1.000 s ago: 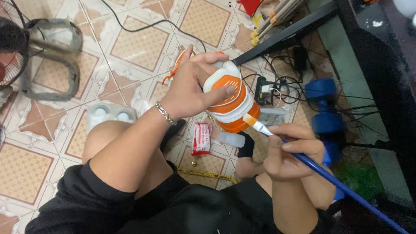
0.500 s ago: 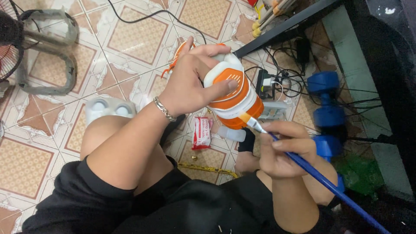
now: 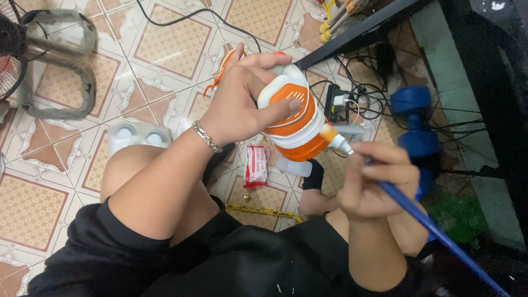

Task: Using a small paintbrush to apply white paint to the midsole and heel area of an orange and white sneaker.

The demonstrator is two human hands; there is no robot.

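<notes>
My left hand [image 3: 237,100], with a silver bracelet on the wrist, grips an orange and white shoe [image 3: 294,118] held up above my lap, thumb pressed on its side. My right hand [image 3: 375,179] pinches a long blue-handled paintbrush [image 3: 418,217] whose orange ferrule and pale bristles touch the lower edge of the shoe. An orange lace [image 3: 220,71] hangs behind the left hand. I sit on the floor with my knees bent.
Patterned floor tiles lie all around. A small red and white packet [image 3: 256,165] and a white bottle [image 3: 294,166] lie by my knee. A white tray [image 3: 137,136] sits left, a fan base [image 3: 55,66] far left, a blue dumbbell [image 3: 418,132] and a power strip [image 3: 336,104] right.
The shoe and both hands have held their pose; the view has shifted slightly, and the brush tip stays against the shoe's lower edge.
</notes>
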